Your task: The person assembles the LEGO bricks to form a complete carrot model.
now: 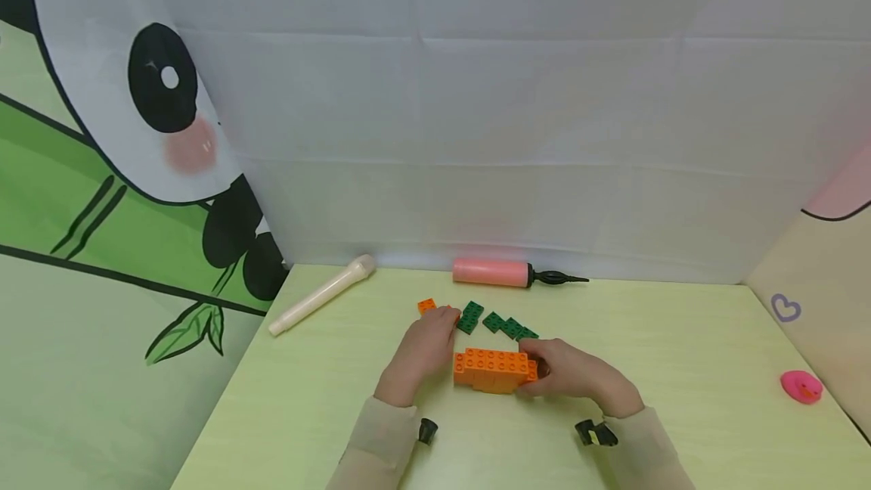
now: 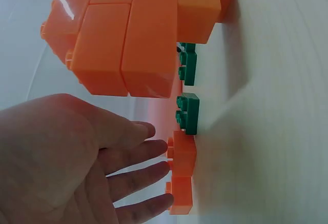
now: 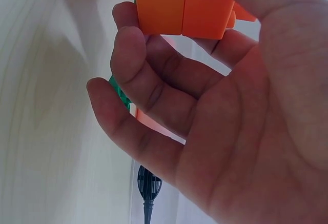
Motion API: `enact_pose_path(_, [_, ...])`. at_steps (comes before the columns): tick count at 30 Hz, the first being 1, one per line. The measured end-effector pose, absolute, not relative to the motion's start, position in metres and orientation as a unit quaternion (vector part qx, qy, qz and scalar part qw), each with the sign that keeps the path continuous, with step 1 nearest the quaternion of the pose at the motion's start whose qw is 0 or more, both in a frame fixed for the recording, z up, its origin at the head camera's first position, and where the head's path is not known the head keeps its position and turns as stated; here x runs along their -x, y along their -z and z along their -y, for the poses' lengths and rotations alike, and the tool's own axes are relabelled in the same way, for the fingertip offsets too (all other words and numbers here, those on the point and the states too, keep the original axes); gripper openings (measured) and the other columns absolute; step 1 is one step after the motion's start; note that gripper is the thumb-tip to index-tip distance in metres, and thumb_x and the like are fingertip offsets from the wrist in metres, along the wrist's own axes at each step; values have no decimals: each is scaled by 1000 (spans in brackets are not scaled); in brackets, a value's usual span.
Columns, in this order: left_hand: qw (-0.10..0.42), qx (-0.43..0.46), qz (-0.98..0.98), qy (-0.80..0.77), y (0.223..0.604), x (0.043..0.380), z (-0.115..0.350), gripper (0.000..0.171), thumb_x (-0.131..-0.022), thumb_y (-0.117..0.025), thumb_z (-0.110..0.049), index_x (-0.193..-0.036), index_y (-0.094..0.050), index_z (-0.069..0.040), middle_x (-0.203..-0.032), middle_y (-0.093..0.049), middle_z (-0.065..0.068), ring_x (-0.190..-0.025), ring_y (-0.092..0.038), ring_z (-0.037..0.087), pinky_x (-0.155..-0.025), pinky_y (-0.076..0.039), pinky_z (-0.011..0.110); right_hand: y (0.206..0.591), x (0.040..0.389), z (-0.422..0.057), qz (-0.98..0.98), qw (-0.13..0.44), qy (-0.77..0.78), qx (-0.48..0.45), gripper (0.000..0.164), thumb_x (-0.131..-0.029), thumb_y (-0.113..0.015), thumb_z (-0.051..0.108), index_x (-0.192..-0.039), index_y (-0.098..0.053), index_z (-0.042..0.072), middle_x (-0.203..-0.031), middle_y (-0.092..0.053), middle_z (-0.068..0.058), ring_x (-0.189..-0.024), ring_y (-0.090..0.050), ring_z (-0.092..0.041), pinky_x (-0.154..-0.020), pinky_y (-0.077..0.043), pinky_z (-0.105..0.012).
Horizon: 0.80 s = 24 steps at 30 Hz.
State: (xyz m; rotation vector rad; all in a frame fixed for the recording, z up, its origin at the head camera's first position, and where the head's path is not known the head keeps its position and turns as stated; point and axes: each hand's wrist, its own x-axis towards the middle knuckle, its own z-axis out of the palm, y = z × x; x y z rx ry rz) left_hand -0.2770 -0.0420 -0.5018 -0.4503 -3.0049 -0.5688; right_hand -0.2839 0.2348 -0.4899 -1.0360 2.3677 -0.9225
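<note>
A stack of orange building bricks (image 1: 491,370) is joined into one long block in front of me. My right hand (image 1: 568,373) grips its right end between thumb and curled fingers; the right wrist view shows the end bricks (image 3: 184,6) at the fingers. My left hand (image 1: 423,348) reaches past the block's left side. Its fingers are extended, with the tips right at two loose orange bricks (image 2: 183,155) in the left wrist view. One loose orange brick (image 1: 426,305) shows beyond that hand in the head view. Green bricks (image 1: 470,317) lie behind the block.
At the back edge lies a pink hand pump (image 1: 491,272) with a black nozzle. A pale rod (image 1: 323,295) lies at the back left, and a pink rubber duck (image 1: 803,386) near the right edge. A white cloth backdrop (image 1: 476,134) rises behind the table (image 1: 680,369).
</note>
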Motion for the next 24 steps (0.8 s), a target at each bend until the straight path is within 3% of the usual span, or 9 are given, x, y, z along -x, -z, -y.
enact_pose_path(4, [18,157,975,158,505,277,44,33,-109,-50,-12,-138,-62,-2,-139,-63,13,-128,-59,30,-106,-48,46,491,284,-235,-845,197,329,373,33,-88,-85,24,-100,-55,17,-83,-56,8,-72,-50,-7,-64,-41,-25])
enact_pose_path(9, [42,165,975,140,501,275,45,24,-103,-62,-10,-123,-70,-3,-117,-69,10,-104,-66,28,-92,-55,43,491,285,-235,-847,196,327,371,33,-88,-85,24,-101,-56,16,-84,-56,8,-74,-51,-10,-65,-41,-25])
enact_pose_path(15, [41,142,978,146,497,275,47,13,-98,-69,-9,-109,-74,-4,-93,-66,5,-80,-61,22,-75,-55,38,493,286,-236,-845,194,329,374,33,-89,-85,24,-101,-56,16,-85,-56,8,-75,-52,-10,-65,-41,-25])
enact_pose_path(24, [16,128,980,152,500,278,49,16,-90,-78,-2,-106,-75,-7,-92,-69,2,-78,-59,19,-75,-54,37,494,286,-236,-850,195,325,366,33,-89,-85,25,-102,-56,15,-85,-57,7,-74,-52,-9,-65,-42,-26])
